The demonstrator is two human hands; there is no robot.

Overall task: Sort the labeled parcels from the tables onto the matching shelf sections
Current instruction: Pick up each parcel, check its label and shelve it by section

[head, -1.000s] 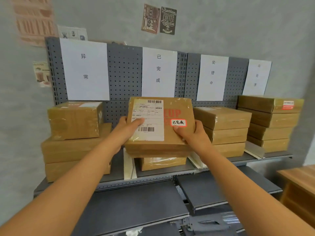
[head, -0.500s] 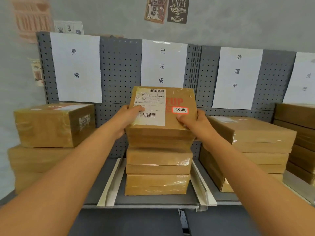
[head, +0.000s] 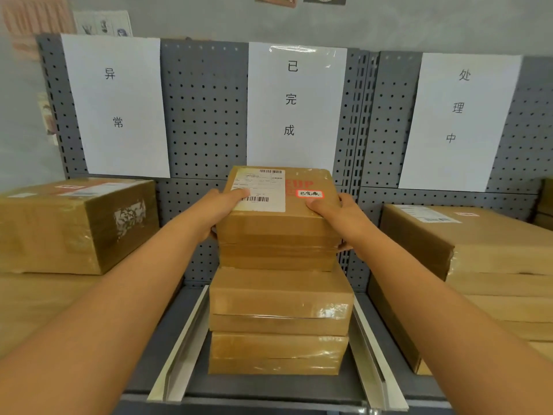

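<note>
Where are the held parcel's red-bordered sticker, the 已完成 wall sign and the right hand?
red-bordered sticker (head: pixel 310 193), head view, middle of its handwritten text.
已完成 wall sign (head: pixel 294 103), head view, centre of the sheet.
right hand (head: pixel 338 215), head view, back of hand.

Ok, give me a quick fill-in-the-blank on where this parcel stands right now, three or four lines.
1. The parcel is held by ____ hands, the left hand and the right hand at its sides.
2. Its small red-bordered sticker sits beside the ____ thumb.
3. The parcel is at the section under the wall sheet that is the ____ of the three in view.
4. Below it in that section are ____ stacked boxes.

Missing words: both; right; middle; two
</note>
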